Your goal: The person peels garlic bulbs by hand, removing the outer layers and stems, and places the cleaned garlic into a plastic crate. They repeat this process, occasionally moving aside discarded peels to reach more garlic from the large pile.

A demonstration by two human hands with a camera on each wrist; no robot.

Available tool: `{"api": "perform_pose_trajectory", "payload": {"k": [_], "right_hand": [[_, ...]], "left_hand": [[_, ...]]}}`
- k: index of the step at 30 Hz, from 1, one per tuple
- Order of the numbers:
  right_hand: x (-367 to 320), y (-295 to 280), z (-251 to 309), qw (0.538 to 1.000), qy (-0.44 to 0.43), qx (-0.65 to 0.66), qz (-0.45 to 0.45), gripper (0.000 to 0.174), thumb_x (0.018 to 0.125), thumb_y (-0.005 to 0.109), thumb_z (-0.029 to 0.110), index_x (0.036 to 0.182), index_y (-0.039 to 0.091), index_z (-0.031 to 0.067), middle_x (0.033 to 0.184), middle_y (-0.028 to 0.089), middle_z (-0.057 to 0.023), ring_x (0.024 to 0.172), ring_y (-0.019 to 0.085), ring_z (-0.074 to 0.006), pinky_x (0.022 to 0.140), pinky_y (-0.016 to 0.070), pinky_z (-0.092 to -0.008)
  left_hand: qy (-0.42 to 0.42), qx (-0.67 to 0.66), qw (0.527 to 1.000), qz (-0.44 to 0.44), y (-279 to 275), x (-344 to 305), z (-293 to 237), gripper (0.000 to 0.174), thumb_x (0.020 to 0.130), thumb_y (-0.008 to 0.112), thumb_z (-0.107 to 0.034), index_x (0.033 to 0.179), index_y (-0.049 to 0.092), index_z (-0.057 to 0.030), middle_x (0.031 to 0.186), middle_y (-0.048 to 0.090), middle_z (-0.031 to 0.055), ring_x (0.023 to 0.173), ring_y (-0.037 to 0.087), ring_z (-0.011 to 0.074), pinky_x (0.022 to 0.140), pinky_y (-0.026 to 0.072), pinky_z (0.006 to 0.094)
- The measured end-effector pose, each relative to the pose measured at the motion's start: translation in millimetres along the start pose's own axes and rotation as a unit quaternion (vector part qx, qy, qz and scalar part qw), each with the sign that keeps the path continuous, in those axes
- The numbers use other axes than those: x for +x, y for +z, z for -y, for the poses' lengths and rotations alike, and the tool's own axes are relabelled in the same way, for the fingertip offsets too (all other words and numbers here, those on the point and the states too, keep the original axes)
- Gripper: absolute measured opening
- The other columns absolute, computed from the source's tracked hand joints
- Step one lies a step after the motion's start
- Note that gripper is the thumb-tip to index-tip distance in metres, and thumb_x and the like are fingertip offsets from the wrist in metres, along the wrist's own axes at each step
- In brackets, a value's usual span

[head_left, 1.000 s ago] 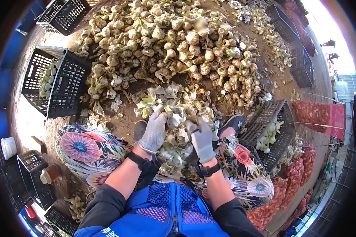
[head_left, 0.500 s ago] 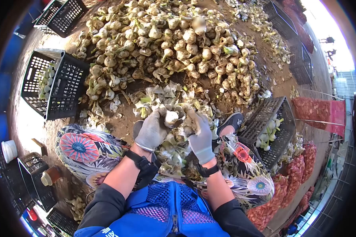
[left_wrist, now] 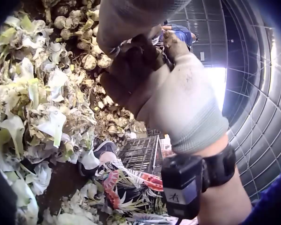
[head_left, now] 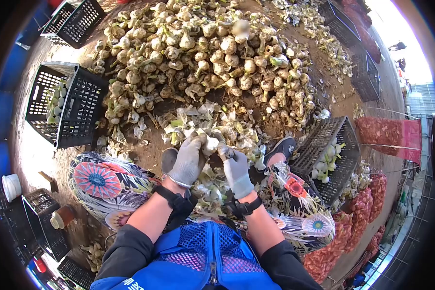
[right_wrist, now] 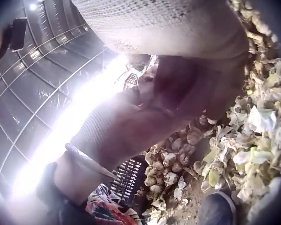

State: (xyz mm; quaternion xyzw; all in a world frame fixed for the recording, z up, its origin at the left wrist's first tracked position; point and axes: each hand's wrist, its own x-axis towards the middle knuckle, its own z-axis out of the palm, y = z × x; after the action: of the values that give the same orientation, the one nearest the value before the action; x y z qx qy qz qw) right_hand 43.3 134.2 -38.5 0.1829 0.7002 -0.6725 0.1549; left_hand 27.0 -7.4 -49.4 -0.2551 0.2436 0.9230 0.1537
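Note:
In the head view, my gloved left hand (head_left: 187,162) grips a pale garlic bulb (head_left: 211,145) over a heap of peeled skins (head_left: 212,186). From the other side, my gloved right hand (head_left: 237,171) has its curled, soiled fingers at the bulb. The left wrist view shows the right hand's glove (left_wrist: 185,101) past the dark underside of the left. Seen from the right wrist, the left hand (right_wrist: 117,124) lies in deep shadow and glare, and the bulb is hidden. Both gloves are whitish grey with brown-stained fingertips.
A large pile of unpeeled garlic (head_left: 198,53) lies ahead. One black crate (head_left: 82,106) with pale bulbs stands at left, another (head_left: 340,145) at right by the knee. Red mesh sacks (head_left: 360,205) line the right side. A shoe (head_left: 282,147) stands beside the skins.
The bulb in my left hand shows less of its white side than half a second ago. My right hand has moved left and its fingers have come up against the bulb.

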Motion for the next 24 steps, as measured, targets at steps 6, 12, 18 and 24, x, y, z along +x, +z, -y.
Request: {"api": "perform_pose_trajectory", "payload": {"k": [6,12,18,24], "right_hand": [[4,6,-2,0.995,-0.012,-0.09,0.035,0.025,0.096,0.059,0.017,0.103,0.07,-0.0048,0.076,0.057,0.0072,0.068,0.044,-0.0021,0.057,0.0337,-0.0212],[8,12,-6,0.999,-0.003,0.031,0.004,0.021,0.094,0.058,0.013,0.099,0.07,-0.0038,0.069,0.052,0.0083,0.059,0.04,-0.0006,0.051,0.0317,-0.0234],[7,-1,-20,0.974,-0.078,-0.207,0.039,0.017,0.09,0.06,0.012,0.096,0.071,0.0016,0.063,0.061,-0.0056,0.062,0.06,-0.0216,0.06,0.0447,-0.0334],[-3,-2,0,0.927,-0.239,-0.286,-0.049,0.048,0.067,0.055,-0.014,0.111,0.066,0.0028,0.12,0.062,-0.0163,0.114,0.058,-0.0321,0.098,0.0463,-0.0356]], "left_hand": [[0.064,0.066,0.995,-0.027,0,-4,0,0.017,0.099,0.047,-0.008,0.112,0.056,-0.0031,0.095,0.063,0.0051,0.08,0.06,0.0119,0.072,0.0512,0.0263],[0.054,0.066,0.996,-0.03,0,-3,0,0.017,0.1,0.047,-0.01,0.112,0.056,-0.0022,0.095,0.063,0.0062,0.081,0.061,0.0135,0.073,0.0527,0.028],[0.003,0.001,0.999,-0.043,16,-7,-13,0.022,0.102,0.044,-0.012,0.113,0.057,0.0011,0.1,0.065,0.0104,0.08,0.062,0.0158,0.072,0.0532,0.0296],[0.01,0.027,0.997,-0.065,1,-5,-6,0.025,0.104,0.045,-0.016,0.114,0.06,0.001,0.101,0.067,0.0094,0.083,0.064,0.0142,0.07,0.0528,0.0263]]}}
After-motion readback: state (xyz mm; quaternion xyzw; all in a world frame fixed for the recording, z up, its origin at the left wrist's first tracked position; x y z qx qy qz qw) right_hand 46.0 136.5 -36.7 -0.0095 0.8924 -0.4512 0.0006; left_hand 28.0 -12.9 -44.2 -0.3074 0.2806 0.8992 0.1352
